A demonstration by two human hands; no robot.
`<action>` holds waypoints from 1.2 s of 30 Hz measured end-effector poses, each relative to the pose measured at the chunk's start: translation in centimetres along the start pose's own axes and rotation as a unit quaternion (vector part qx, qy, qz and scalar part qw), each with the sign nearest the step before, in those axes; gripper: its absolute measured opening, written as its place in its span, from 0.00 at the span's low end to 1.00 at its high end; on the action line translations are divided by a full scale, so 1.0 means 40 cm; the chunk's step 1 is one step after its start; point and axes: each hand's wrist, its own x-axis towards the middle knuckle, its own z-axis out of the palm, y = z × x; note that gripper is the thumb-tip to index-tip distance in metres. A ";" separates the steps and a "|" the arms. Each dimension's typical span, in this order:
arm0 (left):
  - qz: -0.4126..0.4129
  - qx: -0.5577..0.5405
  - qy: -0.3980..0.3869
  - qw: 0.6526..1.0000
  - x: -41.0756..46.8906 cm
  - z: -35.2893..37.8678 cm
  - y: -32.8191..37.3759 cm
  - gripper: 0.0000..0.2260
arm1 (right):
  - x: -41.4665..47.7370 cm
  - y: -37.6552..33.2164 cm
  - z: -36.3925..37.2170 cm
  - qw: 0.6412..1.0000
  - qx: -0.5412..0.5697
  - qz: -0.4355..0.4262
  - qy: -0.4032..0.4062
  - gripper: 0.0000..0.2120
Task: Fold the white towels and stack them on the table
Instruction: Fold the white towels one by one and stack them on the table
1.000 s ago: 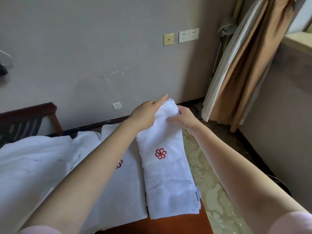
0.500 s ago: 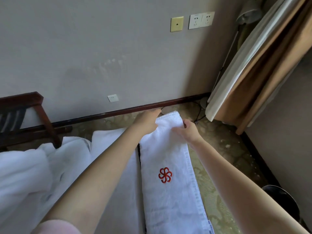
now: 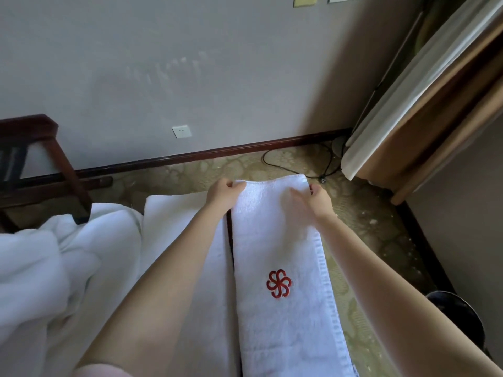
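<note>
Two hands hold the far end of one long, folded white towel (image 3: pixel 280 240), which lies lengthwise on the right part of the table (image 3: pixel 230 240), running from the near edge of the view away toward the wall. Its only marking is a red embroidered pinwheel emblem (image 3: pixel 279 283) of curled loops near the middle; no lettering goes with it, and a small tag (image 3: pixel 353 373) at the near right edge is too small to read. A woven ribbed band runs down the towel's right side. The left hand (image 3: pixel 221 193) has its fingers curled round the far left corner, gripping the cloth. The right hand (image 3: pixel 313 198) pinches the far right corner, with its fingers lying over the top of the towel and the thumb at the edge. A second folded white towel (image 3: pixel 185 221) lies just beside the first on the left, parted from it by a narrow dark strip of table, with the left forearm crossing above it. Further left sits a loose heap of white linen (image 3: pixel 54 268). Beyond it stands a dark wooden chair (image 3: pixel 54 164) against the grey wall, where a white socket (image 3: pixel 181 131) sits low down. A black cable (image 3: pixel 294 159) trails over the patterned carpet (image 3: pixel 367 227) toward a brown and white curtain (image 3: pixel 422 91) at far right.
</note>
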 end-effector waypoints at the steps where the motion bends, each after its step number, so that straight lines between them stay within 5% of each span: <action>1: -0.004 -0.017 -0.002 1.000 -0.002 0.001 0.001 0.17 | -0.002 -0.005 0.002 1.000 0.007 0.000 0.006 0.15; 9: 0.085 -0.096 -0.054 0.990 -0.077 -0.006 -0.021 0.11 | -0.057 0.007 -0.001 0.979 0.163 -0.122 -0.010 0.15; 18: 0.154 -0.111 -0.063 0.980 -0.125 -0.026 -0.058 0.12 | -0.076 0.045 -0.069 0.954 0.262 -0.123 -0.079 0.11; 23: 0.089 -0.115 0.056 0.988 -0.046 -0.003 -0.014 0.18 | 0.022 -0.016 -0.017 0.991 0.102 -0.070 0.042 0.13; 28: 0.018 -0.043 0.095 0.994 -0.002 0.046 -0.036 0.15 | 0.052 0.003 0.032 0.997 -0.054 -0.014 0.053 0.14; 32: 0.018 0.001 0.115 0.993 -0.004 0.060 -0.028 0.12 | 0.038 0.011 0.038 0.993 -0.082 -0.036 0.078 0.17; 36: 0.000 0.020 0.086 0.996 -0.046 0.059 -0.026 0.20 | -0.017 0.038 0.025 0.995 -0.055 -0.058 0.060 0.21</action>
